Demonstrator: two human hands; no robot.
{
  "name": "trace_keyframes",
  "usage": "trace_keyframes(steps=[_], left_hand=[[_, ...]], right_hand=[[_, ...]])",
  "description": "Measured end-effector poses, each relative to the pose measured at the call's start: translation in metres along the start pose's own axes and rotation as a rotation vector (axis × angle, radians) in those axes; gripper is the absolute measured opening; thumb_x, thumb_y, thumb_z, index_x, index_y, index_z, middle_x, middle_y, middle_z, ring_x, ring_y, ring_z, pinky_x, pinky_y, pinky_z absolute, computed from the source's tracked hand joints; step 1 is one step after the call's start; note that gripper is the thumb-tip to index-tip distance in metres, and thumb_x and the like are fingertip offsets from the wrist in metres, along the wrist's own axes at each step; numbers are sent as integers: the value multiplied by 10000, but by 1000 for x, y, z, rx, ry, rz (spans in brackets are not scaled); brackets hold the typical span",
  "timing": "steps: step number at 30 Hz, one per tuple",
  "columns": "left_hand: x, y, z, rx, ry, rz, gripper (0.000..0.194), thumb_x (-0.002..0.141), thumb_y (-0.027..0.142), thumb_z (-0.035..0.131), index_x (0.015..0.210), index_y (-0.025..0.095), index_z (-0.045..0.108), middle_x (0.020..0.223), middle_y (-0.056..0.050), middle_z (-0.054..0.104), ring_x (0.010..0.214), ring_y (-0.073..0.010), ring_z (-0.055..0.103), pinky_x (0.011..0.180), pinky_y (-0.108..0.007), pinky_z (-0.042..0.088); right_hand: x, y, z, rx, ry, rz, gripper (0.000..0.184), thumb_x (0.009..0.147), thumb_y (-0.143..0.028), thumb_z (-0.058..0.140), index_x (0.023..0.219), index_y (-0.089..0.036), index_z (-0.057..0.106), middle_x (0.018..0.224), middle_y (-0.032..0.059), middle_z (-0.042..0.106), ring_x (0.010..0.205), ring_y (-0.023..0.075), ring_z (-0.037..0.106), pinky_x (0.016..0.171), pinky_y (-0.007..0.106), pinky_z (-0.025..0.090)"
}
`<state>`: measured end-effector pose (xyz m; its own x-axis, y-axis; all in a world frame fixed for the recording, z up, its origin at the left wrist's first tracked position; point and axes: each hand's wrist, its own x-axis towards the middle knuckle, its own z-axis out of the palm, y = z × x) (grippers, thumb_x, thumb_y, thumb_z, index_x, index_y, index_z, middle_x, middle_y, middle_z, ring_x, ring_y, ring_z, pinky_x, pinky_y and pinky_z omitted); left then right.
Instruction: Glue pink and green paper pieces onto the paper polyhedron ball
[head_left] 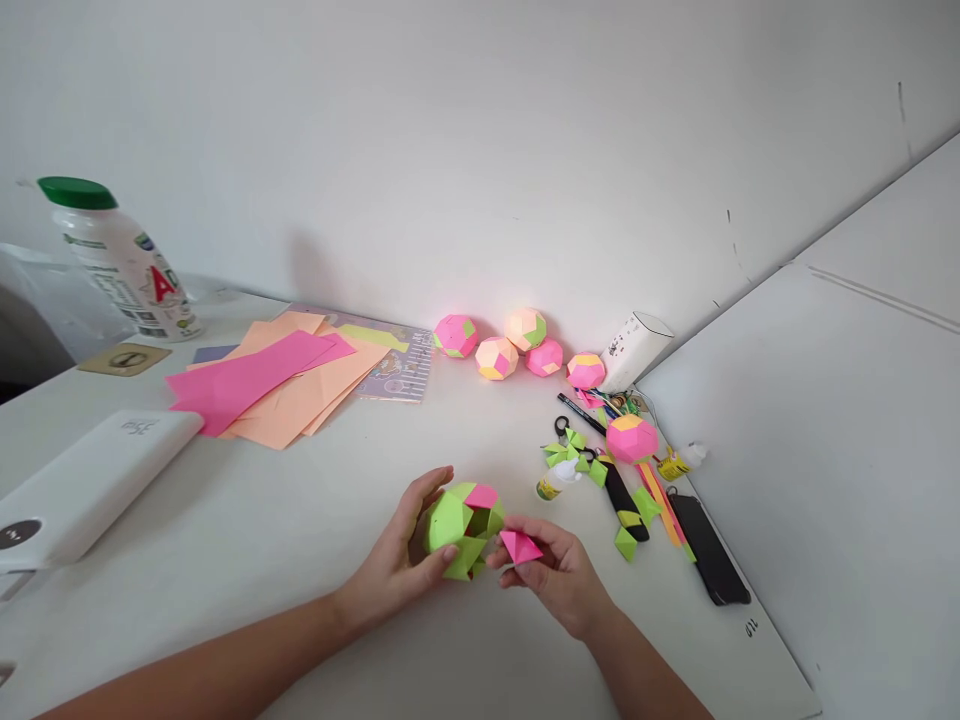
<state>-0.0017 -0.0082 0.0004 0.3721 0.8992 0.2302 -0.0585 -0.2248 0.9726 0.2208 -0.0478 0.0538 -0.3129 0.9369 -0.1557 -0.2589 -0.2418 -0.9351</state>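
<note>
My left hand (409, 555) is wrapped round a green folded-paper ball (451, 520) that has a pink facet near its top. An opening shows on the ball's right side, with green paper points around it. Between the fingers of my right hand (559, 575) is a small pink folded-paper piece (521, 547), close beside that opening. Whether the piece touches the ball I cannot tell. Beyond my right hand stands a small glue bottle (556, 480) with a white top, and several green folded-paper pieces (576, 455) lie near it.
Finished-looking pink and peach paper balls (496, 358) sit along the wall. Pink and peach sheets (262, 375) lie at left, near a green-capped bottle (124, 260) and a white power bank (97, 490). On the right are a white cylinder (637, 350), a yellow bottle (679, 461) and a black phone (707, 550).
</note>
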Motion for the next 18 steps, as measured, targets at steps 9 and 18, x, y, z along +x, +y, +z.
trace_keyframes(steps=[9,18], left_hand=[[-8,22,0,554,282,534,452,831,155,542,1269,196,437,1168,-145,523,1089,-287,493,906,-455,432],[-45,45,36,356,-271,449,201,956,200,398,1027,191,586,642,-14,641,522,-134,555,520,-222,430]], right_hand=[[0,-5,1,47,-158,23,259,849,-399,667,859,-150,735,634,49,678,524,128,638,491,248,507],[-4,10,5,-13,-107,47,225,670,-322,828,703,-165,669,643,-25,599,429,56,501,391,201,372]])
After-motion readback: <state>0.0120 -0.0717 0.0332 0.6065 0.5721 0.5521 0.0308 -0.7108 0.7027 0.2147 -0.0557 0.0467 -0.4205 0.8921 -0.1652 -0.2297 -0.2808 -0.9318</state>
